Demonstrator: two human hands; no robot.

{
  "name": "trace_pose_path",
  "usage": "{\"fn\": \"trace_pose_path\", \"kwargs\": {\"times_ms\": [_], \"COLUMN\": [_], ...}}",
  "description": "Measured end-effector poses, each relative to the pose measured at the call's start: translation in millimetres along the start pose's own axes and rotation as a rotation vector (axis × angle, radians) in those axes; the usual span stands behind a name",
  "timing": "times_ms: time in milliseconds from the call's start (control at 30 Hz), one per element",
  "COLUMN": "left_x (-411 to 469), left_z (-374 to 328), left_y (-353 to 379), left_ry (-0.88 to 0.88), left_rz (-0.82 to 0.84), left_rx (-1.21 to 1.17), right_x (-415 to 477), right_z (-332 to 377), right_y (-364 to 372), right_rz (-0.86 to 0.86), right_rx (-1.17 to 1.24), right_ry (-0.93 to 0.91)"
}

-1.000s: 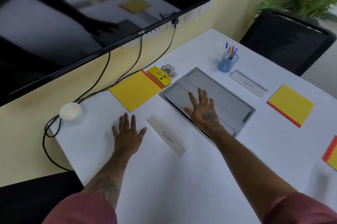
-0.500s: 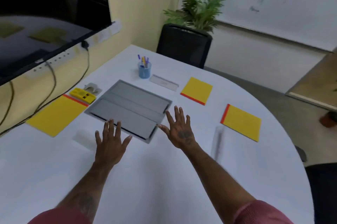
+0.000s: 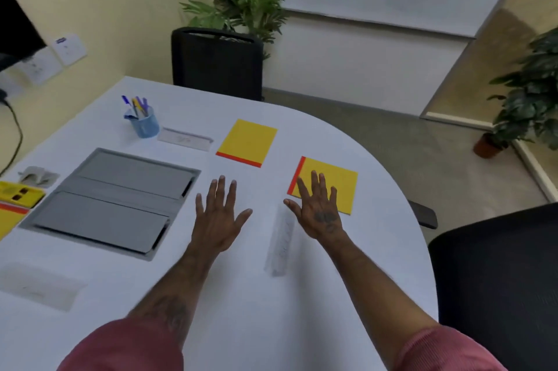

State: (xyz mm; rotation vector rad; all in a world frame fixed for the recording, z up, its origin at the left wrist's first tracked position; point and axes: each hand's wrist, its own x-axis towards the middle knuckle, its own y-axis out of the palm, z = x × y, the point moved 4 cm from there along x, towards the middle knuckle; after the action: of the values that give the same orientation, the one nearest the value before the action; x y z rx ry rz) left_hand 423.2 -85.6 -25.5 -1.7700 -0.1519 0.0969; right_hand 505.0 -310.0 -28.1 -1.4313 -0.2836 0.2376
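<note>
As the head swings rightward, head view: we now face the rounded end of the white table (image 3: 241, 310), with a black chair (image 3: 217, 65) beyond it.
Left hand (image 3: 219, 219): palm down, fingers straight and spread, holding nothing. We cannot tell whether it hovers over the bare tabletop or rests on it.
Right hand (image 3: 320, 210): palm down, fingers splayed, with the tips over the red-edged corner of the near yellow pad (image 3: 344, 189). Contact is unclear.
Near yellow pad: lies flat near the table's right edge, red strip toward the left hand, partly under the right fingers.
Name card (image 3: 280, 247): a blurred white tent between the two hands, just beside the right thumb, unheld.
Grey panel (image 3: 111, 198): sits left of the left hand, apart from both hands.
Far yellow pad (image 3: 246, 141): beyond the hands and untouched, with the pen cup (image 3: 145, 124) further left.
Change: a second ago the right hand lay over the grey panel and the left rested by another card. Both have since travelled right.
Meaning: we judge the panel spot finished with. The near pad and card look next in hand, and nothing is gripped yet.
</note>
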Motion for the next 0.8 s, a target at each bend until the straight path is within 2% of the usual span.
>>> {"fn": "trace_pose_path", "kwargs": {"times_ms": [233,433,567,700,800], "left_x": [81,135,161,185,199], "left_z": [-69,-108,-121,-129,-135], "left_y": [40,81,113,140,152], "left_ry": [0.168,0.242,0.213,0.098,0.02], "left_rz": [0.056,0.139,0.256,0.38,0.412], "left_rx": [0.03,-0.054,-0.079,-0.174,-0.24], "right_x": [25,43,50,59,69], "right_z": [-80,-127,-150,-163,-165], "right_y": [40,86,117,133,132], "right_rz": [0.052,0.096,0.115,0.078,0.057], "right_rx": [-0.008,0.174,0.279,0.461,0.506], "right_ry": [0.136,0.294,0.425,0.599,0.672]}}
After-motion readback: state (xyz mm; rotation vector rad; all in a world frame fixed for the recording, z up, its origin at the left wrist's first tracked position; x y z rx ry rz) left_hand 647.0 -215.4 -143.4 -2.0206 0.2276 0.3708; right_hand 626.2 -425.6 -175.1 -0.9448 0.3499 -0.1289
